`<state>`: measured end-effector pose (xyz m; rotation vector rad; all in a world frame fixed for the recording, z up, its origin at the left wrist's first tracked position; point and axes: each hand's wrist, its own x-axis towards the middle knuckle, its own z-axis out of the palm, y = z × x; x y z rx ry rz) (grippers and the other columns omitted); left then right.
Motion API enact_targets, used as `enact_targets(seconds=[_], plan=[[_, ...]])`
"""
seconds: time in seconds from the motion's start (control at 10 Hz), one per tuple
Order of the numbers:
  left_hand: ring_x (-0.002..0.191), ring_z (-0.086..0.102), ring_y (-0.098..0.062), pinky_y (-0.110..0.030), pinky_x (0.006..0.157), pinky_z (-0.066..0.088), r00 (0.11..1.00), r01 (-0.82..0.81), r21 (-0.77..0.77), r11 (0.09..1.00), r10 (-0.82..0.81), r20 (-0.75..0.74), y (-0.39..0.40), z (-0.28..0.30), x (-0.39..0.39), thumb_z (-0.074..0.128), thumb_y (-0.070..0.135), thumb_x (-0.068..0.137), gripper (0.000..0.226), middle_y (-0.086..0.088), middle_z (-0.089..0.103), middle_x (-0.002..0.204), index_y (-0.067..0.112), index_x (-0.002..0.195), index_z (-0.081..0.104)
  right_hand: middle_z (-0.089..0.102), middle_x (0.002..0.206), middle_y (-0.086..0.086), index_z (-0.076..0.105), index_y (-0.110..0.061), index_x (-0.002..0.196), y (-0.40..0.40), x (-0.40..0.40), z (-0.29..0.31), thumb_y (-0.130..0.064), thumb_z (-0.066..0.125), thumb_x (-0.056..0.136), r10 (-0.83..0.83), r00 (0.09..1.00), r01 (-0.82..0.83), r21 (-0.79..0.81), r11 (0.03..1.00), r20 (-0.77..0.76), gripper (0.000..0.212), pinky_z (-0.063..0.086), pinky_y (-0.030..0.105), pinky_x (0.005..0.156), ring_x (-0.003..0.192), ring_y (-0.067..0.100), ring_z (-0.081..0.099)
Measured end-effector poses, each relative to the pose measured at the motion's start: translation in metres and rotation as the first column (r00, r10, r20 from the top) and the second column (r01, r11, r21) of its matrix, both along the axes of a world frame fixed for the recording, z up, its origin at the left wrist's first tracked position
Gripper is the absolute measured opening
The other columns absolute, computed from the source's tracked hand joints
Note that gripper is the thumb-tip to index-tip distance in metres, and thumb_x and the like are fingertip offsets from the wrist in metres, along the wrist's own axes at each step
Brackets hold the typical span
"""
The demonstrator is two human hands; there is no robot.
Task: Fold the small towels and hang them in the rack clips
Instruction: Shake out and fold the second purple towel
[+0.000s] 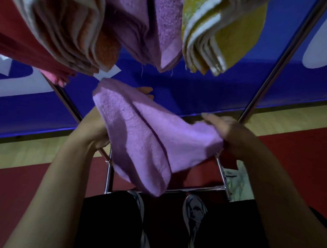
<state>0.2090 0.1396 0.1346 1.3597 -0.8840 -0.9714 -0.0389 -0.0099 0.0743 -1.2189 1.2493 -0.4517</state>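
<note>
A person's left hand (98, 137) and right hand (232, 135) hold a half-folded lilac terry towel (148, 140) by opposite ends; its drooping lower fold could slip open before clipping.

Dim overall, colours saturated, blacks crushed low in frame: the trousers (112, 222) read as a flat black mass with no fold detail. Light seems to fall from above and left; a soft dark shadow band crosses the held purple towel (148, 140) on its left half. Hanging towels (69, 22) at top edge are soft, close to lens, out of focus. Right hand (229, 133) smeared by motion blur, fingers indistinct. Strong wide-angle distortion: rack poles (281, 60) splay outward, forearms stretch toward the corners. A thin bright highlight runs along the blue banner (199, 87) lower edge. No glare elsewhere.
</note>
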Motion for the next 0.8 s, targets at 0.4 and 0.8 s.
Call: enact_targets(seconds=[0.4, 0.8], plan=[[0.063, 0.066, -0.007, -0.019, 0.059, 0.055, 0.894, -0.077, 0.087, 0.993, 0.030, 0.447, -0.008, -0.019, 0.022, 0.062, 0.037, 0.085, 0.025, 0.001, 0.071, 0.070, 0.017, 0.076, 0.073, 0.072, 0.091, -0.011, 0.071, -0.029, 0.093, -0.015, -0.046, 0.016, -0.039, 0.063, 0.097, 0.201, 0.909, -0.320, -0.302, 0.898, -0.366, 0.014, 0.046, 0.021, 0.072, 0.088, 0.014, 0.066], [0.084, 0.073, -0.031, -0.048, 0.084, 0.059, 0.843, -0.219, 0.136, 0.966, 0.118, 0.524, -0.018, -0.011, 0.011, 0.053, 0.031, 0.097, 0.030, -0.014, 0.075, 0.087, 0.010, 0.087, 0.071, 0.064, 0.096, 0.002, 0.066, -0.022, 0.127, -0.025, -0.066, 0.008, -0.017, 0.066, 0.096, -0.005, 0.927, -0.188, -0.478, 0.858, -0.374, 0.032, 0.036, 0.004, 0.056, 0.089, 0.019, 0.059]])
